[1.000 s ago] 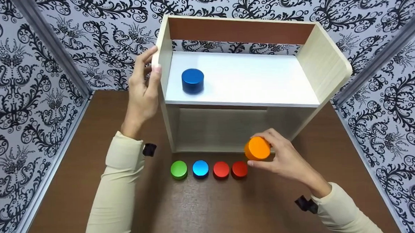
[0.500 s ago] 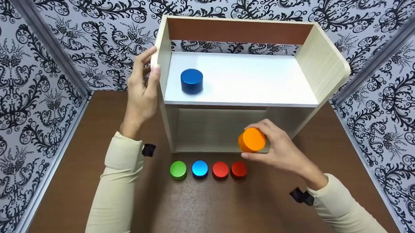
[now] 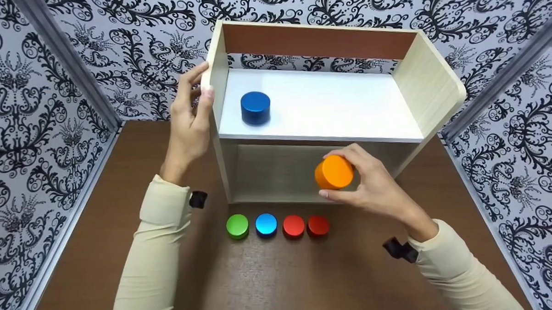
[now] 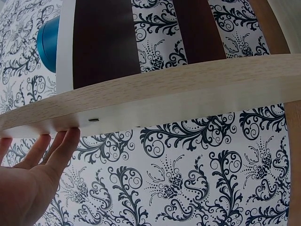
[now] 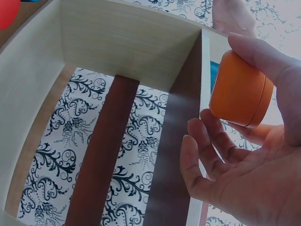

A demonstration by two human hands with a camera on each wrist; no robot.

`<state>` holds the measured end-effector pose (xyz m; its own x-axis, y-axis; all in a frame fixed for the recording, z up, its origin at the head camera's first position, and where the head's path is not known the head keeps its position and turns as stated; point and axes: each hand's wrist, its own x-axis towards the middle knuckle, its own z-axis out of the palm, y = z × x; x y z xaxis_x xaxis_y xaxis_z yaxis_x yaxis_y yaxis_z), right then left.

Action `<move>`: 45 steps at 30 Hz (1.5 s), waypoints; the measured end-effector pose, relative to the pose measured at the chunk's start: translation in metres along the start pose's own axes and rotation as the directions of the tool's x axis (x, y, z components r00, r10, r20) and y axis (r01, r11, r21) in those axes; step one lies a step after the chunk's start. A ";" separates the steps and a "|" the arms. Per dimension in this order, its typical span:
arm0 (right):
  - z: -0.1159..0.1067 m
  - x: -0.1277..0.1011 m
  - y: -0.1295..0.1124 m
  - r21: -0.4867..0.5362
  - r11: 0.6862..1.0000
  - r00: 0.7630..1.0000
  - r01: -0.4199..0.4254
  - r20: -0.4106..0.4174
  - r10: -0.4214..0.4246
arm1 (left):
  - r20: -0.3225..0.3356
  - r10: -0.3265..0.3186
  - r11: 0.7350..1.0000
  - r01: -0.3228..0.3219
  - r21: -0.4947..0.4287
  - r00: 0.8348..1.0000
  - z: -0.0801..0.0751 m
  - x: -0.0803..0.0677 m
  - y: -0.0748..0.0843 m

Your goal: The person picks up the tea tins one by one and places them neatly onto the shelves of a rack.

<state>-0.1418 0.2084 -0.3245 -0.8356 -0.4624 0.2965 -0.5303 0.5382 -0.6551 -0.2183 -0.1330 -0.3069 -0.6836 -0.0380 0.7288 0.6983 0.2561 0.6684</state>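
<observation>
In the head view my right hand (image 3: 373, 188) holds an orange round container (image 3: 334, 172) between thumb and fingers, in front of the shelf unit's lower compartment. A seam near one end of the container (image 5: 242, 89) shows in the right wrist view, with the thumb on one side and the lower fingers loosely curled. My left hand (image 3: 187, 121) rests its fingertips against the outer face of the unit's left side panel (image 4: 164, 89), fingers fairly straight. A dark blue round container (image 3: 255, 108) stands on the white upper shelf (image 3: 329, 105), near its left end.
Before the unit, a row of smaller-looking round containers lies on the brown table (image 3: 280, 283): green (image 3: 237, 226), light blue (image 3: 266, 225), and two red ones (image 3: 293, 226). Patterned walls (image 3: 72, 111) enclose the back and both sides. The lower compartment (image 3: 276, 173) has a pale floor.
My right hand has lifted the orange container from near the right-hand red one, up and slightly left, to below the upper shelf's front edge. The left hand stays at the side panel.
</observation>
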 end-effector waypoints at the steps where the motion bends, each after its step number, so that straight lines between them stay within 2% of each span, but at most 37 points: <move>1: -0.001 0.001 -0.001 -0.002 1.000 1.000 -0.001 0.001 0.001 | 0.001 -0.002 1.000 0.002 0.000 1.000 0.000 0.000 0.000; 8: -0.008 0.011 -0.006 -0.021 1.000 1.000 0.004 -0.002 -0.004 | 0.005 -0.009 1.000 0.009 0.002 1.000 0.000 0.000 -0.001; 27: -0.025 0.050 -0.015 -0.029 0.998 0.999 -0.048 -0.005 0.048 | -0.004 0.004 1.000 -0.004 -0.003 1.000 -0.001 0.000 -0.001; 45: -0.030 0.091 -0.009 -0.036 0.982 0.982 -0.186 -0.035 0.185 | 0.001 0.001 1.000 -0.001 -0.005 1.000 -0.001 0.001 -0.002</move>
<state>-0.2173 0.1830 -0.2712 -0.9237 -0.3300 0.1947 -0.3705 0.6396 -0.6735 -0.2200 -0.1340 -0.3076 -0.6833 -0.0365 0.7292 0.7000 0.2511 0.6685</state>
